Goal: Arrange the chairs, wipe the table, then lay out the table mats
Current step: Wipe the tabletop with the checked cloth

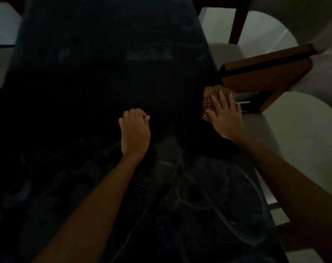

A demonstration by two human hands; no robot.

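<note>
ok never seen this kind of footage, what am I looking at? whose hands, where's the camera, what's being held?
There is no robot here. A person does the job with bare hands, and the one picture comes from a wide-angle camera worn on their head, looking forward and down.

The dark slab filling most of the view is the table; the scene is dim, and pale streaks show on its top. Along its right edge stand light upholstered chairs with wooden frames.

The right hand lies with straight fingers on a checked cloth, pressing it flat near the table's right edge, which fits the wiping step. The left hand rests on the table, fingers curled, holding nothing that I can see. No table mats show.
</note>
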